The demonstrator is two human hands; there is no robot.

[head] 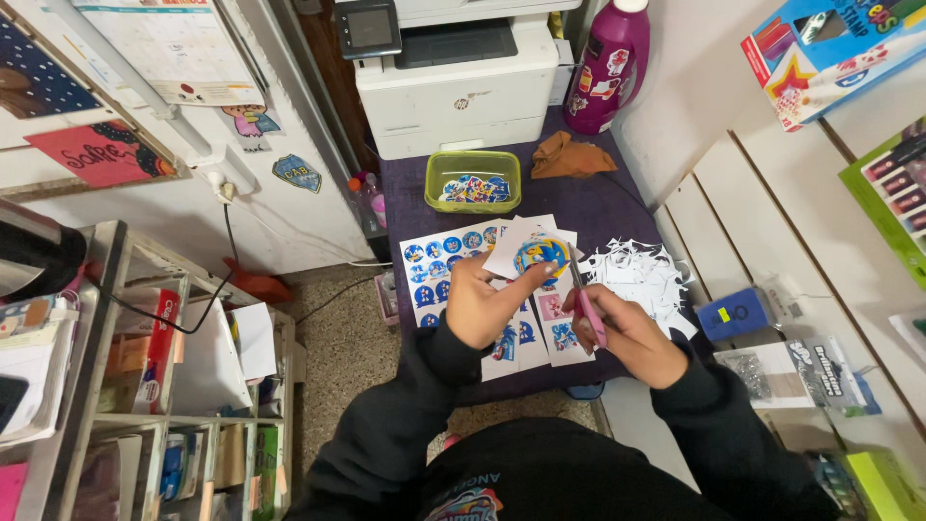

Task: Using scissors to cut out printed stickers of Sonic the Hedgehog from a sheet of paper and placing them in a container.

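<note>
Left hand (479, 307) pinching round blue sticker cutout (540, 254) above worktop's (598, 207) front edge; right hand (625, 333) closed on pink-handled scissors (584, 304), blades pointing up toward cutout's right rim.

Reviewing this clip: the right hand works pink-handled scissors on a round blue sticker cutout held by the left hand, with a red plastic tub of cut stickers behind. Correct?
Not quite: the plastic tub of cut stickers is green, not red, as the head view shows. The rest stands.
</note>
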